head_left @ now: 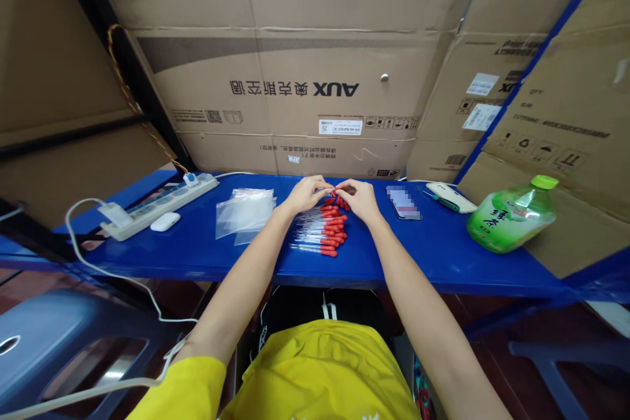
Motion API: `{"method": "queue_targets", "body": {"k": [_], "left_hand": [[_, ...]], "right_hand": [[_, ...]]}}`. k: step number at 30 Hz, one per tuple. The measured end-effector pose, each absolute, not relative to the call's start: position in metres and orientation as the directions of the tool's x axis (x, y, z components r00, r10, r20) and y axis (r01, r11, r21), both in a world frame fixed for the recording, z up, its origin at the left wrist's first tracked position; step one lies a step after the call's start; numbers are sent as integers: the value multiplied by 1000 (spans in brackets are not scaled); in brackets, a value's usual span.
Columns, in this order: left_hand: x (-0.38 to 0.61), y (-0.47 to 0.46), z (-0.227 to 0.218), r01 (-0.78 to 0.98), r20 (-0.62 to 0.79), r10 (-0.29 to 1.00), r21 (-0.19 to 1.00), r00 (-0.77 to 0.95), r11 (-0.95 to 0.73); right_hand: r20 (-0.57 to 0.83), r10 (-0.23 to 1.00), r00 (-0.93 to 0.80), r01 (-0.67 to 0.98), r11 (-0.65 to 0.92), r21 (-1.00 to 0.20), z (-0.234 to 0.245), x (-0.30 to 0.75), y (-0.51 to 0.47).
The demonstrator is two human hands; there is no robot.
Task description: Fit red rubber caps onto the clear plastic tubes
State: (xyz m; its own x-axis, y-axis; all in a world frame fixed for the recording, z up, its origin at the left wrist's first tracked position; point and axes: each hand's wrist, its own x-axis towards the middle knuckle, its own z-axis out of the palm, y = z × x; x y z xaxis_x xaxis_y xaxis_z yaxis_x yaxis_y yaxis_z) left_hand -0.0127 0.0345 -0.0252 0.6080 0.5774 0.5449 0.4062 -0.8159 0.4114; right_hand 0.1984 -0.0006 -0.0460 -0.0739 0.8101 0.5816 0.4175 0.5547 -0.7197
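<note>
Left hand [306,193] and right hand [359,199] pinch one red-bulbed dropper [336,195] beyond the pile [322,234]; light, steady grip seems wisest.

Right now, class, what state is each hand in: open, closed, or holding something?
Left hand: closed, pinching a red dropper bulb above the dropper pile.
Right hand: closed, fingertips pinching that same bulb.

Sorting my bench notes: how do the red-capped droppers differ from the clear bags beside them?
The droppers are thin tubes with red bulbs; the bags are flat clear sheets. The left hand and right hand pinch droppers; the bags lie untouched. Both rest on the blue shelf.
</note>
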Motion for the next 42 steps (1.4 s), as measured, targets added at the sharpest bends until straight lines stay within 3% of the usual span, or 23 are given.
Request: {"method": "queue_targets", "body": {"k": [7,25,32,37,42], "left_hand": [[-12,38,-29,378,549,602,473,579,-796],[-13,35,-25,314,494,627,575,602,-755],[-8,34,-31,347,493,586,495,642,-797],[-5,33,-29,348,574,635,537,517,-769],[-7,32,-25,420,599,633,474,491,-774]], "right_hand": [[545,837,-39,328,526,-785,-49,201,3],[613,779,-127,350,614,-708,-42,200,-3],[606,786,-120,376,601,-705,-44,198,-4],[586,808,-56,365,563,-742,-45,200,-2],[590,806,-50,290,577,-764,-45,195,-2]]}}
